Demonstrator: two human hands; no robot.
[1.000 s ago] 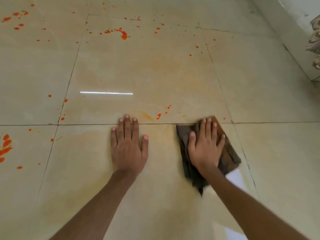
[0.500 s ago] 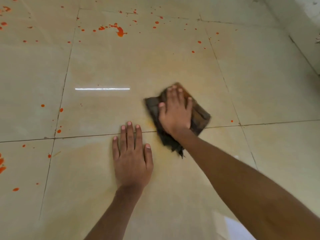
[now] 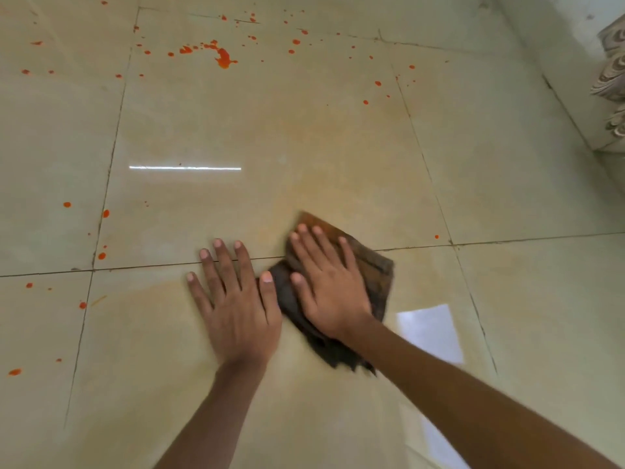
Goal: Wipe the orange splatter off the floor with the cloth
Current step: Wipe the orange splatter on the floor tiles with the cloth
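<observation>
Cloth flat on floor, straddling a tile joint | right hand pressing it, fingers spread | left hand flat beside, holding nothing | orange splatter toward far edge

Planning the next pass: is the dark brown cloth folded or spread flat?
Folded or bunched: the dark brown cloth shows layered edges under the flat right hand.
</observation>
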